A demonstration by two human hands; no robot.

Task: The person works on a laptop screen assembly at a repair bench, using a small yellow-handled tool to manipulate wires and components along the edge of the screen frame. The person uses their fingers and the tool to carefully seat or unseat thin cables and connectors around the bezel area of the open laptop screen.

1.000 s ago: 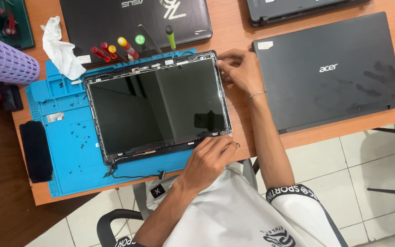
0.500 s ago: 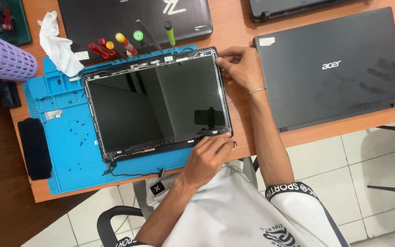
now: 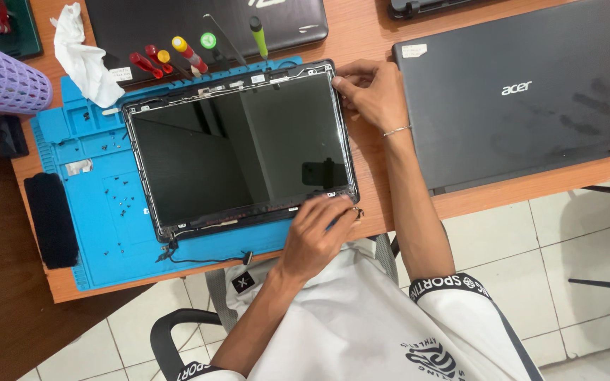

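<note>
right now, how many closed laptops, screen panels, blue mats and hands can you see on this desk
closed laptops: 3
screen panel: 1
blue mat: 1
hands: 2
total: 7

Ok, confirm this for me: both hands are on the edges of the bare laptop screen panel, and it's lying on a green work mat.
Not quite. In the head view the left hand and right hand are indeed on the edges of the screen panel, but the work mat under it is blue, not green.
</note>
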